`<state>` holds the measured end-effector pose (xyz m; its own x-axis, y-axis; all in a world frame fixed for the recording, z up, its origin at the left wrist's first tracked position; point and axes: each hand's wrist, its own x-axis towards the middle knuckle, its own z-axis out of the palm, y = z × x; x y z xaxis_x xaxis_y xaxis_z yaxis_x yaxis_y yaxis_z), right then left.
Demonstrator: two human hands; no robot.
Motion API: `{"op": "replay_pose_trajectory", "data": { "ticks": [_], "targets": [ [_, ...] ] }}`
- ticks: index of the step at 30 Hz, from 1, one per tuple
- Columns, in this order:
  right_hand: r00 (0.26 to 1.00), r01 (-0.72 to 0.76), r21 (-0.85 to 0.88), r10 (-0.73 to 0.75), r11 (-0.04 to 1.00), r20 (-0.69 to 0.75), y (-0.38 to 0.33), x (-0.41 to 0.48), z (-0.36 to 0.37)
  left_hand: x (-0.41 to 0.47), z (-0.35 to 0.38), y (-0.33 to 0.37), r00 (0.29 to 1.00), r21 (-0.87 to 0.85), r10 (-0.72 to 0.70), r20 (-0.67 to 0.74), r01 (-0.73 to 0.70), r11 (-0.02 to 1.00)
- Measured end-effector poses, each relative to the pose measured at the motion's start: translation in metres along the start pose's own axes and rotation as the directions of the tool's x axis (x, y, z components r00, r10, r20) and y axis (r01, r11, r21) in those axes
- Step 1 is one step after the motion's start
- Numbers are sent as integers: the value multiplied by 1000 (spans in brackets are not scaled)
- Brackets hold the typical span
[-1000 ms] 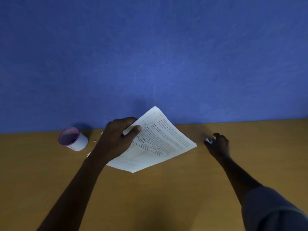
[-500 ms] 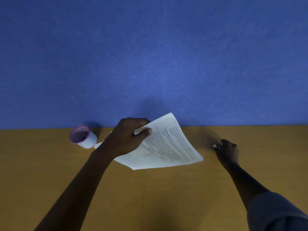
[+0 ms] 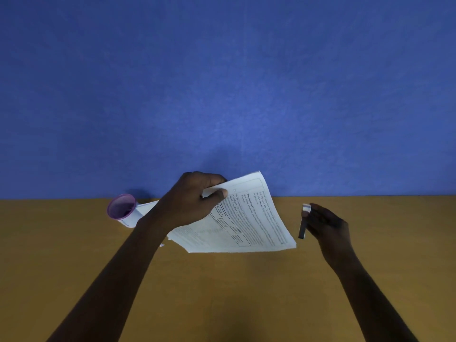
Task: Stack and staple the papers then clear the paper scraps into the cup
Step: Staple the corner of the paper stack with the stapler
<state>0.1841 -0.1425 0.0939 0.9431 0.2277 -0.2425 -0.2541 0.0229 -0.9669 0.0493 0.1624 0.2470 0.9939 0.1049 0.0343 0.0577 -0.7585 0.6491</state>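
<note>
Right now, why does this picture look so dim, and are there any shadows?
Head view: low light, so both hands read nearly black; the left hand and papers cast a soft shadow on the blue wall; the cup shadows it too; fine print blurs.

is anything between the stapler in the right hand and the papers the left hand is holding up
Nothing visible. The right hand holds the small stapler just off the right edge of the papers, which the left hand pinches near their top corner. Only open air above the table separates them.
</note>
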Motion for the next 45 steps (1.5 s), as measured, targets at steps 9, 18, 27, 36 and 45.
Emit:
{"op": "replay_pose_trajectory", "data": {
  "ticks": [9, 18, 27, 36, 45],
  "targets": [
    [952, 117, 219, -172, 969, 254, -92, -59, 37, -4, -19, 18, 998, 55, 58, -2, -57, 997],
    [839, 405, 52, -393, 913, 376, -127, -100, 65, -18, -24, 30, 995, 101, 93, 46, -97, 990],
    [795, 524, -220, -379, 823, 473, -132, -115, 76, -28, -23, 38, 990, 136, 118, 83, -129, 982],
    [655, 696, -424, -270, 580, 705, -169, -108, 73, -36, -21, 44, 978, 169, 154, 138, -176, 970],
    [600, 737, -468, -153, 487, 785, -185, -106, 71, -41, -21, 50, 971, 194, 168, 173, -201, 960]
  ]
}}
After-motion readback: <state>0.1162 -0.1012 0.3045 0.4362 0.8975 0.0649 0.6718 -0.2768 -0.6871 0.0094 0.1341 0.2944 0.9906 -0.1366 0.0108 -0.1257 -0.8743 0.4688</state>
